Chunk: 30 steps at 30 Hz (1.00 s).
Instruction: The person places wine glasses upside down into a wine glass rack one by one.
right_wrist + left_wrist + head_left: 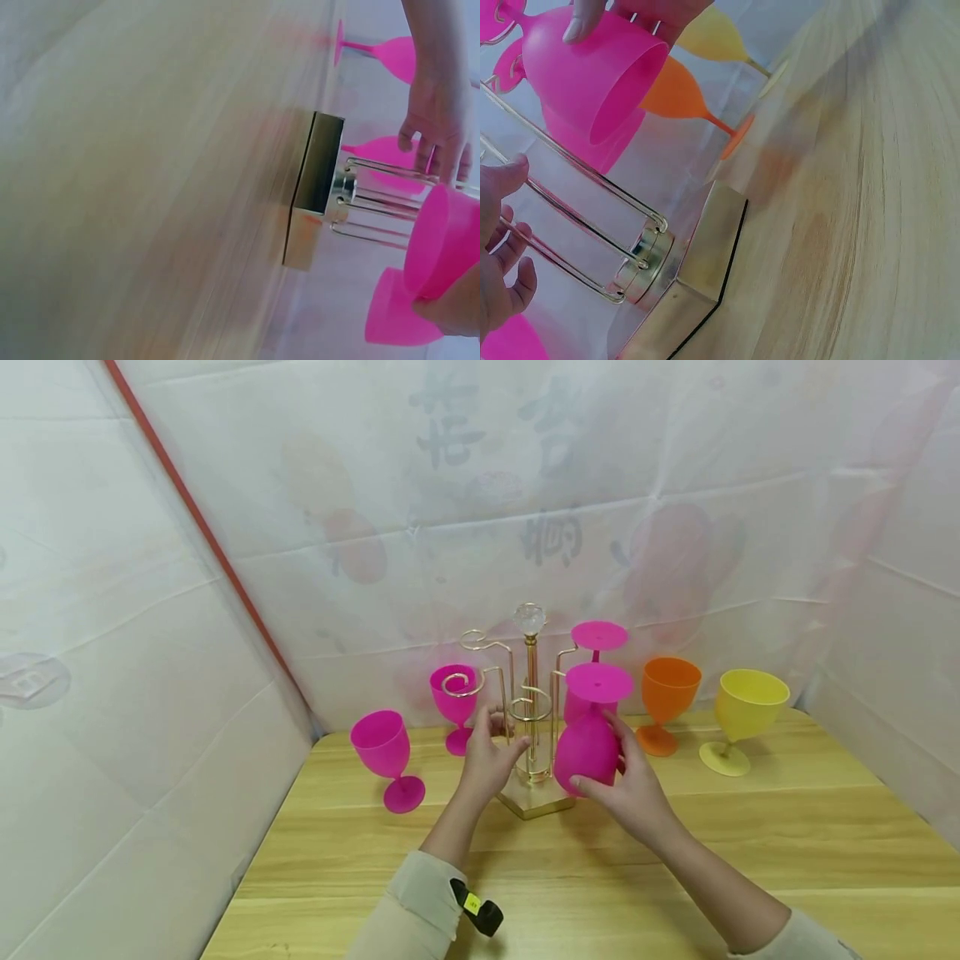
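Note:
My right hand (633,793) holds a pink goblet (587,752) by its bowl, upside down with the round foot on top. Its stem is at a wire hook on the right side of a gold goblet rack (534,808). Just behind it, another pink goblet (599,633) hangs upside down from the rack. My left hand (487,760) grips the rack's upright wires; in the left wrist view its thumb (508,174) lies against one wire, with the other fingers curled behind.
Two pink goblets (381,745) (454,693) stand upright left of the rack. An orange goblet (670,687) and a yellow goblet (750,700) stand to the right. A clear ball (529,619) tops the rack's post. White sheeting (480,527) rises behind the wooden table (675,860).

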Motion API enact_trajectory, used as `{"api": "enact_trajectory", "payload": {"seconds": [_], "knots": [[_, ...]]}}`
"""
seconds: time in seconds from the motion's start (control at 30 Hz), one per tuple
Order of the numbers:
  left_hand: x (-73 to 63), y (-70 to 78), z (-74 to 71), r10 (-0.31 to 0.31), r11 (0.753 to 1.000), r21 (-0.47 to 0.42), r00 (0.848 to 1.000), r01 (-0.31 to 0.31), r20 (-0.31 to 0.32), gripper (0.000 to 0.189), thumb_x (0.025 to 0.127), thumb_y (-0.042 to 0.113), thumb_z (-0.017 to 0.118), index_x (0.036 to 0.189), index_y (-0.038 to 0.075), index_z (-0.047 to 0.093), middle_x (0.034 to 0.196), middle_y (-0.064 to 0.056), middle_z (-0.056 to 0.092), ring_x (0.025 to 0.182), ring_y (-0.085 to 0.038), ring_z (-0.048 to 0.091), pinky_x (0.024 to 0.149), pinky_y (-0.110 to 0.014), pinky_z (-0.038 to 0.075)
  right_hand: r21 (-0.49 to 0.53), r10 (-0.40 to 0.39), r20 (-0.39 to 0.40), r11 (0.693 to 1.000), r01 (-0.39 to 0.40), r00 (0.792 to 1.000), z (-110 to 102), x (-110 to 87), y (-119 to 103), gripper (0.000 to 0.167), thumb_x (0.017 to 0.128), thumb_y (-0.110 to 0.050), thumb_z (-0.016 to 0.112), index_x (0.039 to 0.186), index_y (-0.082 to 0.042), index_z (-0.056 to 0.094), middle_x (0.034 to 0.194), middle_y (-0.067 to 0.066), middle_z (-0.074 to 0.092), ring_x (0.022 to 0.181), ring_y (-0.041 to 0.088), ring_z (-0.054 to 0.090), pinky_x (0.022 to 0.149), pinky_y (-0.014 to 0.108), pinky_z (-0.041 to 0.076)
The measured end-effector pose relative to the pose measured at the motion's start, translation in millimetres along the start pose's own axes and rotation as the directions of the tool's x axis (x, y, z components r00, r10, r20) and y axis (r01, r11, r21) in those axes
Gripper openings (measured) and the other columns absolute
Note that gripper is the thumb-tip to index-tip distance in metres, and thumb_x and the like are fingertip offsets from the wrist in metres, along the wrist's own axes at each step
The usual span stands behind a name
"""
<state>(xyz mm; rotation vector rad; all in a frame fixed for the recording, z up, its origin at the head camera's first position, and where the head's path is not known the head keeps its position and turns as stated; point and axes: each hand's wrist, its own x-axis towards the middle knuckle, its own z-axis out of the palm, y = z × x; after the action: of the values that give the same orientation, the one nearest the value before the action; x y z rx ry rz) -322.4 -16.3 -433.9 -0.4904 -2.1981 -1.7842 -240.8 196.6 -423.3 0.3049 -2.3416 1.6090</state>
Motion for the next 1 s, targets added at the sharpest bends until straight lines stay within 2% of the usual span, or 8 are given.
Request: {"api": "enact_trajectory", "payload": {"seconds": [0.13,0.27,0.5,0.73,0.9,1.0], "knots": [[-1.8,-1.3,1.8,0.01,1.0,0.021,1.0,-0.01,-0.001,0.052,0.082,0.012,0.08,0.121,0.011,0.046,0.096,-0.013,0.058,0.094,-0.025,0.057,0.091,-0.047,0.048,0.0,-0.005,-0.01,1.0,0.005,1.0,-0.4,0.4,1.1,0.097,0.082,-0.02,0.08,0.157,-0.022,0.018,0.149,0.013,0.036,0.129,0.04,0.044,0.102,0.064,0.042],[-3.3,-1.2,2.9,0.003,0.999,0.041,1.0,-0.002,-0.006,0.05,0.081,0.013,0.081,0.117,0.008,0.047,0.094,-0.017,0.058,0.091,-0.025,0.057,0.087,-0.046,0.049,-0.004,0.0,-0.019,1.0,0.0,1.0,-1.5,0.9,2.3,0.096,0.083,-0.021,0.08,0.156,-0.021,0.019,0.149,0.012,0.037,0.129,0.039,0.044,0.101,0.063,0.043],[-4.6,-0.3,5.3,-0.009,0.997,0.08,1.0,0.01,-0.011,0.05,0.08,0.017,0.082,0.115,0.007,0.048,0.093,-0.019,0.059,0.086,-0.021,0.055,0.067,-0.024,0.045,-0.011,0.004,-0.035,1.0,-0.004,0.999,-3.9,4.6,6.1,0.096,0.083,-0.023,0.08,0.156,-0.019,0.019,0.152,0.011,0.034,0.129,0.04,0.044,0.096,0.062,0.047],[-6.2,0.6,7.0,-0.009,0.995,0.1,1.0,0.011,-0.022,0.048,0.08,0.019,0.082,0.113,0.01,0.048,0.091,-0.012,0.058,0.086,-0.017,0.054,0.069,-0.023,0.047,-0.023,-0.005,-0.053,1.0,0.004,0.999,-5.6,6.9,8.5,0.095,0.082,-0.022,0.081,0.156,-0.017,0.02,0.153,0.012,0.033,0.127,0.042,0.046,0.092,0.06,0.051],[-6.7,0.6,9.7,0.014,0.994,0.107,0.999,-0.01,-0.03,0.048,0.08,0.019,0.082,0.111,0.006,0.047,0.087,-0.01,0.056,0.08,-0.014,0.053,0.066,-0.022,0.045,-0.029,0.002,-0.058,1.0,-0.003,0.998,-6.9,8.2,8.6,0.096,0.083,-0.024,0.08,0.156,-0.017,0.019,0.152,0.013,0.032,0.125,0.042,0.046,0.089,0.058,0.053],[-7.0,1.1,11.6,0.022,0.994,0.112,0.999,-0.018,-0.036,0.045,0.08,0.018,0.082,0.107,0.008,0.048,0.085,-0.008,0.055,0.077,-0.012,0.053,0.064,-0.022,0.045,-0.035,0.001,-0.064,0.999,-0.004,0.998,-7.7,9.8,9.5,0.096,0.083,-0.024,0.08,0.157,-0.018,0.018,0.152,0.013,0.033,0.125,0.042,0.046,0.089,0.058,0.053]]}}
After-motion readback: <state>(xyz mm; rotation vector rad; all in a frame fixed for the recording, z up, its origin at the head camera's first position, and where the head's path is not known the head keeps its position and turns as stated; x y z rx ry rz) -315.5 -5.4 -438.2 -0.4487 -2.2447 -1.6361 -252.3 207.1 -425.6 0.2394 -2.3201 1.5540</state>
